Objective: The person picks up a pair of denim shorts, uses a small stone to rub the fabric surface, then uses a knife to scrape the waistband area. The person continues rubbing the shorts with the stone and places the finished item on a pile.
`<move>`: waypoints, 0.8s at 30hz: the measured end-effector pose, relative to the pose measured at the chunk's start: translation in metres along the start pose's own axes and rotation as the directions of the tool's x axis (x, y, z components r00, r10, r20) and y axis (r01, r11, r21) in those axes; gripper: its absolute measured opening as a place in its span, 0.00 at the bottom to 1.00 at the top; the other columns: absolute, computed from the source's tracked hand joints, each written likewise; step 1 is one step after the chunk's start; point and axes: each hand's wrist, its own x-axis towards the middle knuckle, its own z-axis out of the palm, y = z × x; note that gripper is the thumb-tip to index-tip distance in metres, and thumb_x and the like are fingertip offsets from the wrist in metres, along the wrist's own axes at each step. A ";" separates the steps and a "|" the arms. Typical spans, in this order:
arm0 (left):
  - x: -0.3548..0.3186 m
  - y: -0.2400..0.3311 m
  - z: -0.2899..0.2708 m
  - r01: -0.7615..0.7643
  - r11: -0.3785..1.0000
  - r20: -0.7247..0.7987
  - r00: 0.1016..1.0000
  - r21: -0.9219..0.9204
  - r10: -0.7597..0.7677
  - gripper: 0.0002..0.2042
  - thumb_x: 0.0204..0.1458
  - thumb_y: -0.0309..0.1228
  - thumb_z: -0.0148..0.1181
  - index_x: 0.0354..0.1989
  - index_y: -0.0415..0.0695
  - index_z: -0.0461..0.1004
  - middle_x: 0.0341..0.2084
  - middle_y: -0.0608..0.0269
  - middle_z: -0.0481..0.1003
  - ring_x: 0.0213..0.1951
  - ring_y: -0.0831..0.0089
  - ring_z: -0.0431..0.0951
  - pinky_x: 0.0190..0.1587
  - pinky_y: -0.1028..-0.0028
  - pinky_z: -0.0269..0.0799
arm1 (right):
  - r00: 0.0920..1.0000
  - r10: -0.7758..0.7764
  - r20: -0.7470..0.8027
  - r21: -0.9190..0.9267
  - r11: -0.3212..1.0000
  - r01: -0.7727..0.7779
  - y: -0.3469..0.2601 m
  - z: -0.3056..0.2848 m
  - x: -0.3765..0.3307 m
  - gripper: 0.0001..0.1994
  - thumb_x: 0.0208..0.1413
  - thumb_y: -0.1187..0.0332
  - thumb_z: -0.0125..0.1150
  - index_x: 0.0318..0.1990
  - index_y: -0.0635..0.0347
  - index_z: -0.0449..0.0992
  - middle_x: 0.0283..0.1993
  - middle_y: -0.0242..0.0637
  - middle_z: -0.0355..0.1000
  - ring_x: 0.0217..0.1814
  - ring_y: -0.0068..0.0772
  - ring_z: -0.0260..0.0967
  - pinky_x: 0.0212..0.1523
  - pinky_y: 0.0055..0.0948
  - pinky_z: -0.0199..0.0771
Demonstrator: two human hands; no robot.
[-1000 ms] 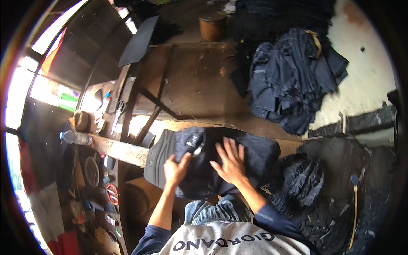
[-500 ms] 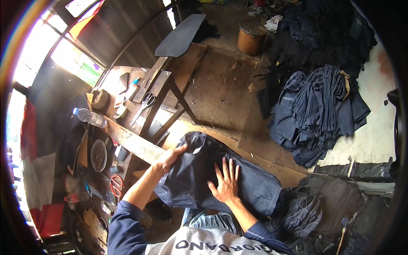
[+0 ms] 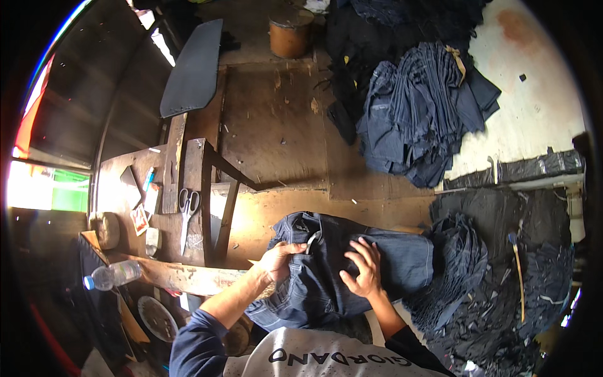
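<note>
A dark blue denim garment (image 3: 389,264) lies spread in front of me across my lap and a wooden plank. My left hand (image 3: 281,258) grips a bunched fold of the denim near its waistband, fingers closed on the cloth. My right hand (image 3: 362,269) presses flat on the middle of the same garment, fingers spread. Both forearms come in from the lower edge in dark blue sleeves.
A heap of dark denim pieces (image 3: 421,107) lies on the floor at the upper right, another pile (image 3: 502,295) at my right. Scissors (image 3: 188,207) rest on the wooden bench (image 3: 169,188) at left, a plastic bottle (image 3: 113,275) below it. A brown drum (image 3: 290,31) stands far back.
My left hand has gone from lying open at the garment's left edge to gripping a fold of it. The garment is more bunched on its left side. The view has shifted.
</note>
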 end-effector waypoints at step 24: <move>-0.004 0.044 -0.029 0.055 0.954 0.194 0.981 -0.295 0.003 0.32 0.45 0.47 0.72 0.58 0.44 0.73 0.53 0.56 0.78 0.54 0.57 0.77 0.58 0.54 0.73 | 0.997 -0.011 0.073 0.118 0.993 0.002 -0.060 0.020 0.043 0.19 0.46 0.59 0.69 0.44 0.60 0.78 0.52 0.43 0.72 0.53 0.48 0.70 0.56 0.44 0.69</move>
